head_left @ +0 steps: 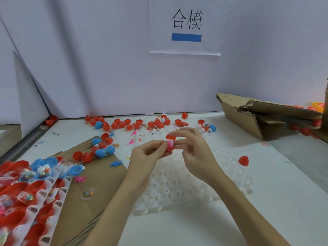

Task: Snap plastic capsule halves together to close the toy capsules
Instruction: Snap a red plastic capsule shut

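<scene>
Far left, a white tray holds open red and blue halves, several with little bead packets in them. Beside it lies flat brown cardboard with a loose cluster of red and blue halves on its far end, plus small plastic dinosaurs, one blue.

Centre: the left hand has its fingers curled up around the lower red capsule half, cupping it from below, thumb and fingertips at the rim. A pink toy and a bit of white paper stick up out of that half. The right hand pinches from the top and side, fingers bent over the upper red piece. Whether that is a separate cap or the same shell, I cannot tell. The capsule sits in the air between both hands, above the empty white grid tray.

Judged step: seating the contents before closing. To do it well, push the pink toy and paper fully below the rim first, or the seam likely jams on them. Then line the two rims up square and squeeze evenly until the seam shuts all round.

Right: one closed red capsule stands alone on the table, and a torn cardboard box lies further back.
</scene>
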A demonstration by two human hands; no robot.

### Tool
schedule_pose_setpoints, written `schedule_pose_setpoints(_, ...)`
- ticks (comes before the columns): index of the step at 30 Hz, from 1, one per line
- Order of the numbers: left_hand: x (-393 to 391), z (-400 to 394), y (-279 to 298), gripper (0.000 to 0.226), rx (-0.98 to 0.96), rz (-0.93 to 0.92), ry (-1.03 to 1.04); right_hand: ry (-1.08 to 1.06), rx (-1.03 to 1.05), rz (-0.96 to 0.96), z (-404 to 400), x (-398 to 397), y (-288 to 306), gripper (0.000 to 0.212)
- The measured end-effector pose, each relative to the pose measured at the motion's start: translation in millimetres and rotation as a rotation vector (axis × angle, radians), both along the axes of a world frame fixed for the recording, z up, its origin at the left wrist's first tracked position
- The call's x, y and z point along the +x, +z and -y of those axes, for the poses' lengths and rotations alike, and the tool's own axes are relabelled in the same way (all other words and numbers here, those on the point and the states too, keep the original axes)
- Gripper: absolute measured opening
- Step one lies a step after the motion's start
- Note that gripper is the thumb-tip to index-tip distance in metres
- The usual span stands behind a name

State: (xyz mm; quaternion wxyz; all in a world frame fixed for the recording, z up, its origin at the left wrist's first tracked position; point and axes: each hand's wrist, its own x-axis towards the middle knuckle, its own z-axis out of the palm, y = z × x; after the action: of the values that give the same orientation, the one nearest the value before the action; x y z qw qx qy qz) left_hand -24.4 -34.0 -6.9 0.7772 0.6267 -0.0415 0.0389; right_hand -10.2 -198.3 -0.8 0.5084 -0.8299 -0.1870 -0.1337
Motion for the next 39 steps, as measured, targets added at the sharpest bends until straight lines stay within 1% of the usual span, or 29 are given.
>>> schedule_pose_setpoints(3, 0.1, -2.2, 0.7, 0.025, -0.037, -0.004, -0.015, -0.023, 0.213, -0.08, -7.3, -1.6, -1.5, 0.042)
schedule_pose_setpoints(5, 0.2, -2.5, 0.0, 0.023, -0.03, -0.012, -0.024, -0.08, 0.353, -0.176, -10.7, -1.6, -4.6, 0.032)
schedule_pose_setpoints(7, 0.6, -2.3, -0.6, 0.018, -0.011, -0.014, -0.024, -0.103, 0.428, -0.305, -10.8, -1.0, -5.3, 0.026)
schedule_pose_setpoints(9, 0.6, -2.3, -0.8, 0.016, 0.018, -0.001, -0.04, -0.019, 0.489, -0.415, -8.8, -1.5, -4.6, 0.027)
schedule_pose_setpoints(12, -0.5, -2.1, -0.3, 0.018, 0.069, 0.022, -0.063, 0.093, 0.54, -0.451, -5.3, -3.6, -3.4, 0.029)
schedule_pose_setpoints(16, -0.3, -1.9, -0.7, 0.024, 0.089, 0.009, -0.073, 0.117, 0.647, -0.423, -3.5, -4.1, -1.6, 0.023)
schedule_pose_setpoints(19, -0.1, -2.4, -0.9, 0.022, 0.066, -0.007, -0.065, 0.136, 0.672, -0.369, -5.3, -4.2, -1.2, 0.024)
schedule_pose_setpoints(22, 0.7, -2.7, -0.7, 0.02, 0.016, -0.041, -0.026, 0.143, 0.642, -0.305, -10.0, -6.0, -1.1, 0.022)
schedule_pose_setpoints(24, 1.0, -3.2, -1.0, 0.019, -0.006, -0.063, -0.01, 0.136, 0.579, -0.239, -12.3, -7.0, -2.3, 0.021)
schedule_pose_setpoints(28, -1.0, -3.9, -1.8, 0.018, -0.031, -0.063, 0.013, 0.065, 0.367, -0.078, -16.4, -7.3, -6.5, 0.021)
schedule_pose_setpoints(31, -2.3, -3.0, -2.0, 0.017, -0.034, -0.061, 0.076, 0.03, 0.326, -0.032, -19.1, -6.7, -10.6, 0.021)
schedule_pose_setpoints(33, -1.9, -1.9, -2.3, 0.019, -0.011, -0.041, 0.104, 0.002, 0.327, -0.007, -21.4, -6.3, -12.6, 0.024)
schedule_pose_setpoints(36, -1.2, 0.2, -2.7, 0.02, 0.101, 0.016, 0.126, -0.075, 0.35, 0.002, -22.4, -4.4, -13.0, 0.032)
schedule_pose_setpoints(39, -0.6, 3.6, -4.6, 0.019, 0.178, 0.059, 0.148, -0.086, 0.386, -0.021, -18.7, -3.7, -12.8, 0.026)
